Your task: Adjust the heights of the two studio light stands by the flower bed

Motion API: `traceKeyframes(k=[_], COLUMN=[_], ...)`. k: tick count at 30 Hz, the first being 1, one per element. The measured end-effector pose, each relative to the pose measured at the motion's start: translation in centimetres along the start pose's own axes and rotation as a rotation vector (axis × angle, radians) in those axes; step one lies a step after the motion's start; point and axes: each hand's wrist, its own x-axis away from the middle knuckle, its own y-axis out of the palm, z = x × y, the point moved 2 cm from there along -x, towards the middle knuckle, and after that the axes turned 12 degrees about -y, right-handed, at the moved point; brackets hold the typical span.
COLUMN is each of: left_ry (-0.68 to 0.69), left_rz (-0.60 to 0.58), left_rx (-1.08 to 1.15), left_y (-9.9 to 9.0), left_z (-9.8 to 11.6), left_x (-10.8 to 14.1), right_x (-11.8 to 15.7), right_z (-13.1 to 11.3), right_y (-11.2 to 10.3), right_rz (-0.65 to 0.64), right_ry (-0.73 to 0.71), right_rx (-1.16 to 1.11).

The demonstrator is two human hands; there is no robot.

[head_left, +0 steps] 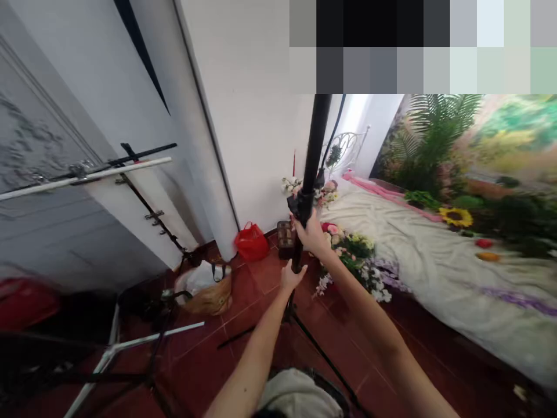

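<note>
A black light stand (315, 145) rises in front of me, its spread legs (322, 351) on the red tiled floor. Around the lower pole, my left hand (291, 277) is closed. Higher up, my right hand (311, 237) grips the stand just under its black locking collar (301, 203), with some fingers hidden behind the pole. A black cable (335, 130) hangs beside the upper pole, whose top is covered by the blurred blocks.
Artificial flowers (352, 252) lie right of the stand, beside a bed with a pale sheet (383, 226). A red bag (251, 241) and a brown box (286, 238) stand behind. Leftward are a bulky bag (206, 290), a white-legged stand (156, 335) and a horizontal bar (143, 165).
</note>
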Motion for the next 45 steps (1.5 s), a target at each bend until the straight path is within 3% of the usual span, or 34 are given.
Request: traceKeyframes(k=[6, 16, 30, 34, 39, 45], left_ry=[0.031, 0.052, 0.045, 0.017, 0.019, -0.005], left_rz=[-0.029, -0.092, -0.142, -0.146, -0.149, -0.136], left_rx=[0.112, 0.294, 0.432, 0.433, 0.410, 0.440], left_y=[0.5, 1.2, 1.5, 1.6, 1.6, 2.2], left_z=[-0.7, -1.9, -2.4, -2.4, -2.6, -3.4], left_x=[-0.1, -0.8, -1.0, -1.1, -1.4, -1.9], right_x=[0.0, 7.0, 13.8, 15.3, 15.6, 16.3], right_z=[1.2, 5.9, 10.5, 12.0, 13.1, 14.0], right_y=[-0.5, 3.1, 7.1, 8.3, 8.9, 9.7], right_rz=[-0.022, -0.231, -0.358, -0.322, -0.210, -0.161], right_ry=[-0.028, 0.161, 0.289, 0.304, 0.157, 0.140], right_rx=[0.022, 0.283, 0.332, 0.297, 0.219, 0.169])
